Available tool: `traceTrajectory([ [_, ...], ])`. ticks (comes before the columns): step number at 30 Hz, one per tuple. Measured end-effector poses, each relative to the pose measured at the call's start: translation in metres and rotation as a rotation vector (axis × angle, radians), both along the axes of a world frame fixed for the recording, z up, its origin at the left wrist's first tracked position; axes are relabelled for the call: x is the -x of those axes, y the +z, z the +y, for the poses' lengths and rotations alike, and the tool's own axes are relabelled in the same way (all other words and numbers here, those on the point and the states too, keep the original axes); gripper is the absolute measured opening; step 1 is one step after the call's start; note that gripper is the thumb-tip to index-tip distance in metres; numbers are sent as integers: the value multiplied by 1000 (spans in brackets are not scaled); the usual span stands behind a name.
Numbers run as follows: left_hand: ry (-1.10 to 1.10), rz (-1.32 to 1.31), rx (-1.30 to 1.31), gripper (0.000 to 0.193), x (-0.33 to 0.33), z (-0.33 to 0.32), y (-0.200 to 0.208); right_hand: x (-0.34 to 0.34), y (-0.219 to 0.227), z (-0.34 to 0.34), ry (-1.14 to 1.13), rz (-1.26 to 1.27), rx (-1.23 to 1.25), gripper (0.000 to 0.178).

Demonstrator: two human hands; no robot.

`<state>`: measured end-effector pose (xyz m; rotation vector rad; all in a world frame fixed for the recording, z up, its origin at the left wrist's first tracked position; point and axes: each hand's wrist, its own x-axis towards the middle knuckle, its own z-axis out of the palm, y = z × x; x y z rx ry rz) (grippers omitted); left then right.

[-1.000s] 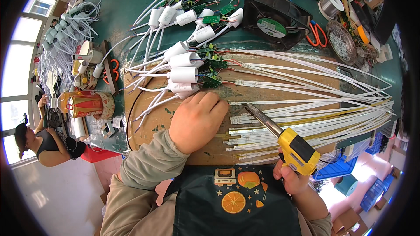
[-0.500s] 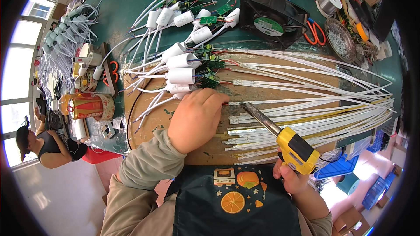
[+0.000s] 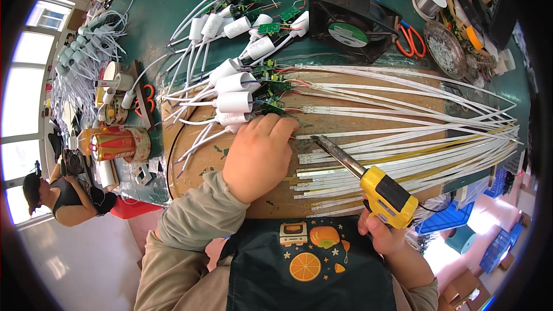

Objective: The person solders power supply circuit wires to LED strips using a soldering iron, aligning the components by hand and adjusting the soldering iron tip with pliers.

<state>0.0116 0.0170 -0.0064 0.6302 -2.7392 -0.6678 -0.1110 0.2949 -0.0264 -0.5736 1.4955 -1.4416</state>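
Note:
My left hand [image 3: 257, 158] is closed, fingertips pinched round a thin red wire [image 3: 292, 137] beside the end of a white LED strip [image 3: 345, 135]. Most of what lies under its fingers is hidden. In my right hand [image 3: 383, 232] is a yellow and black soldering gun [image 3: 389, 196]. Its dark tip points up and left and meets the strip's end, close to my left fingertips. Just beyond the left hand lie white lamp caps [image 3: 235, 101] with cables. Green circuit boards [image 3: 269, 105] stick out of them, wired to strips running right.
More loose strips [image 3: 357, 174] fan out over the brown board [image 3: 253, 207]. A black fan [image 3: 352, 23] stands behind, near orange-handled scissors [image 3: 410, 40], a solder spool [image 3: 430, 1] and a round metal dish [image 3: 444, 50]. At left are cans [image 3: 112, 144] and a seated person [image 3: 72, 193].
The view has shifted slightly, moving everything a little to the left. Both hands and the soldering gun keep nearly the same place over the strip's end.

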Motion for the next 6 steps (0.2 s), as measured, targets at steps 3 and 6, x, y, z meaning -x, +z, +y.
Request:
traceTrajectory([
  [3, -5, 24, -81, 23, 0, -3, 0, -2, -1, 0, -36, -15, 4, 51],
  [6, -11, 13, -187, 23, -1, -6, 1, -1, 0, -1, -29, -7, 9, 51],
])
